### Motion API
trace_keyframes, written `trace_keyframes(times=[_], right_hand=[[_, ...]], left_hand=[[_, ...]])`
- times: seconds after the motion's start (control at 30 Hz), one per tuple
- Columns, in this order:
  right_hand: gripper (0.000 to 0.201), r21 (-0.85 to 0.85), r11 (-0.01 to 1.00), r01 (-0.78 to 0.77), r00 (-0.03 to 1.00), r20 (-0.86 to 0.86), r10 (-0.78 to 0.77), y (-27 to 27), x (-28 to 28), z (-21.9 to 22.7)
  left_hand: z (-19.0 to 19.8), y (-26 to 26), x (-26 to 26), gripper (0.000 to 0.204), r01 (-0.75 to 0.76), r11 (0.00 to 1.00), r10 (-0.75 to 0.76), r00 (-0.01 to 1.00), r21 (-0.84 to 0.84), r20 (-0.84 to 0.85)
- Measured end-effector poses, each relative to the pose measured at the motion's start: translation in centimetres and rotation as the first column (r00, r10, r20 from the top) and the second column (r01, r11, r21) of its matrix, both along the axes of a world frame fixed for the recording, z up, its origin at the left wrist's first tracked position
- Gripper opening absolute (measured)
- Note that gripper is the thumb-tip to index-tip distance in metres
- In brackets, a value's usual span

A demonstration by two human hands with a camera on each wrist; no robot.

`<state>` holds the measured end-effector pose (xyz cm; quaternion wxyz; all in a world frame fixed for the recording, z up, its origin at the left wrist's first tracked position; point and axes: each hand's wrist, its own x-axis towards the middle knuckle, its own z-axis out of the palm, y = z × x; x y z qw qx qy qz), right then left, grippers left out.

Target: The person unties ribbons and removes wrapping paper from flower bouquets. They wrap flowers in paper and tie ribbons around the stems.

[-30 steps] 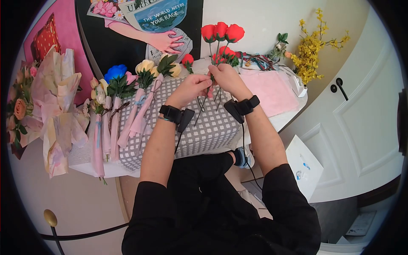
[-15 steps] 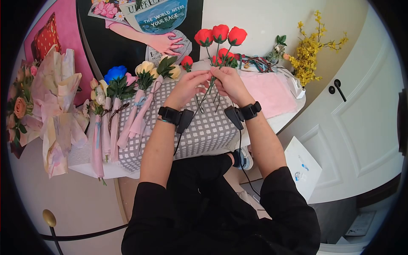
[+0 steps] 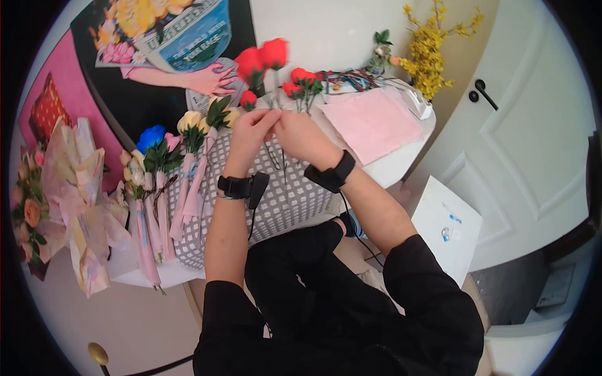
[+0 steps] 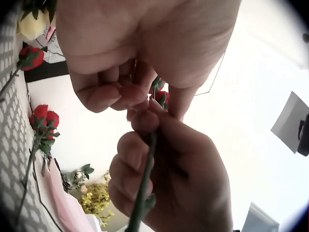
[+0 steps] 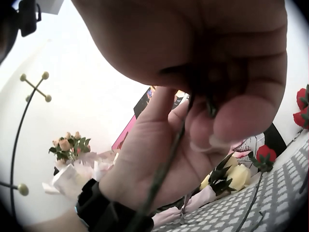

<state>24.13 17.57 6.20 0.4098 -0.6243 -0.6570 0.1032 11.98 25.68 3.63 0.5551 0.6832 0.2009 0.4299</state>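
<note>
Red roses point(image 3: 263, 59) on long green stems stand upright above my two hands, slightly blurred. My right hand point(image 3: 304, 139) grips the stems, its fingers curled round a green stem point(image 4: 143, 186) in the left wrist view. Against it, my left hand point(image 3: 251, 135) pinches the stems with thumb and fingertips just above the right hand. Stem ends hang down below both hands over the grey checked cloth. In the right wrist view, the left hand point(image 5: 154, 145) shows its palm behind the stem; the exact pinch point is hidden by fingers.
More red roses point(image 3: 302, 81) lie behind the hands, with a single red rose point(image 3: 248, 100) to their left. Wrapped flowers point(image 3: 153, 147) line the table's left side. Pink wrapping sheets point(image 3: 373, 122) lie at the right, near ribbons point(image 3: 351, 80) and yellow flowers point(image 3: 429, 59).
The head view has turned, and the hands with the roses have shifted left in it. The left fingers, looser half a second ago, now close at the stems. The held blooms have bunched closer.
</note>
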Motion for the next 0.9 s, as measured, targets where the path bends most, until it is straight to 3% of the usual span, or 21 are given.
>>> trace_keyframes(times=[0.07, 0.1, 0.23, 0.3, 0.33, 0.37, 0.4, 0.53, 0.6, 0.67, 0.7, 0.73, 0.77, 0.83, 0.9], right_hand=[[0.033, 0.188, 0.981, -0.045, 0.952, 0.306, -0.015, -0.5, -0.3, -0.5], [0.033, 0.108, 0.994, -0.008, 0.975, 0.220, -0.016, -1.2, -0.4, -0.2], [0.029, 0.106, 0.994, -0.023, 0.991, 0.136, 0.008, -3.6, -0.5, -0.7], [0.027, 0.231, 0.973, -0.003, 1.000, 0.018, -0.002, -4.4, -0.9, -1.6], [0.027, 0.230, 0.973, -0.010, 1.000, 0.014, 0.007, -5.0, -0.8, -2.0], [0.028, 0.055, 0.993, -0.102, 0.964, -0.241, 0.112, -6.5, -1.0, -1.4], [0.033, -0.095, 0.967, -0.238, 0.857, -0.489, 0.163, -7.8, -1.2, -1.2], [0.040, -0.114, 0.973, -0.200, 0.830, -0.547, 0.107, -11.6, -1.7, -3.3], [0.046, -0.068, 0.993, -0.096, 0.913, -0.405, 0.061, -12.8, -1.7, -4.7], [0.036, 0.014, 0.997, -0.081, 0.907, -0.414, 0.079, -14.6, -1.6, -5.7], [0.030, -0.039, 0.967, -0.252, 0.746, -0.644, 0.169, -15.4, -1.4, -5.9], [0.025, -0.043, 0.905, -0.423, 0.519, -0.830, 0.203, -16.2, -1.2, -6.0], [0.025, -0.042, 0.903, -0.427, 0.516, -0.831, 0.206, -16.9, -0.9, -6.2], [0.016, 0.152, 0.811, -0.565, 0.211, -0.924, 0.320, -18.1, -0.8, -6.5], [0.016, 0.170, 0.812, -0.559, 0.172, -0.934, 0.314, -19.2, -1.5, -6.2]], left_hand=[[0.2, -0.4, 0.5, 0.029, -0.021, 0.999, 0.022, 0.999, 0.030, -0.049], [0.5, -1.2, 0.5, 0.031, -0.049, 0.999, 0.049, 0.998, 0.004, -0.047], [0.1, -3.1, 0.1, 0.035, -0.129, 0.991, 0.132, 0.988, 0.044, -0.078], [0.1, -4.7, -0.1, 0.032, -0.151, 0.987, 0.157, 0.982, 0.060, -0.110], [-0.2, -5.8, 0.1, 0.032, -0.155, 0.988, 0.156, 0.987, 0.011, -0.049], [-0.3, -6.9, 0.2, 0.031, -0.162, 0.986, 0.163, 0.987, -0.038, 0.014], [-0.8, -7.6, 0.1, 0.031, -0.180, 0.983, 0.181, 0.983, -0.039, 0.013], [-1.6, -11.3, -0.3, 0.035, -0.194, 0.979, 0.198, 0.978, 0.070, -0.070], [-1.9, -13.5, -0.3, 0.035, -0.191, 0.972, 0.206, 0.973, 0.134, -0.107], [-2.2, -15.1, -0.7, 0.034, -0.176, 0.974, 0.190, 0.977, 0.140, -0.093], [-2.3, -15.8, -0.9, 0.033, -0.151, 0.978, 0.163, 0.983, 0.147, -0.079], [-2.4, -16.5, -1.0, 0.032, -0.124, 0.980, 0.135, 0.989, 0.154, -0.067], [-2.0, -17.2, -1.3, 0.032, -0.129, 0.980, 0.141, 0.988, 0.155, -0.069], [-1.0, -18.6, -2.3, 0.030, -0.057, 0.993, 0.078, 0.974, 0.107, -0.210], [-0.7, -19.1, -3.0, 0.028, -0.009, 0.999, 0.021, 0.974, 0.054, -0.224]])
